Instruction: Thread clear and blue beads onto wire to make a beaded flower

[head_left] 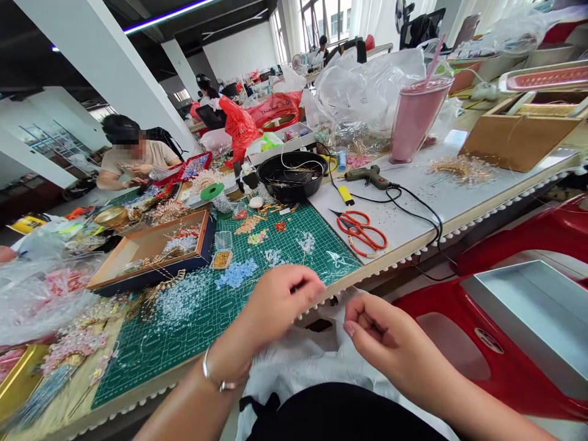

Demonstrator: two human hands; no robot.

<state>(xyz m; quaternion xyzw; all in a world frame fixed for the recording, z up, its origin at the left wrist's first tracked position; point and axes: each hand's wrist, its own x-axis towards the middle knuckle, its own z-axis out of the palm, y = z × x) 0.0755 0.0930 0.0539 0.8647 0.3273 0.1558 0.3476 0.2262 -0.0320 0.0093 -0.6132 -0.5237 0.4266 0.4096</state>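
Observation:
My left hand (287, 303), with a silver bangle at the wrist, hovers at the front edge of the green cutting mat (184, 349). Its thumb and fingers are pinched together; what they hold, if anything, is too small to make out. Just beyond it is a translucent pale bead cluster (306, 242); I cannot tell whether it connects to the hand. My right hand (383, 331) is curled closed over my lap, its fingertips partly hidden. Near the left hand lie light blue petal-like pieces (236, 274), a small box of gold beads (222, 260) and clear pieces (274, 257).
Orange-handled scissors (361, 231), a glue gun (370, 176) with its cord, and a black bowl (291, 177) sit beyond the mat. A pink drink cup (419, 119) stands behind. At right, a light-blue box (537, 324) rests on a red stool (432, 306). A co-worker (138, 159) sits across.

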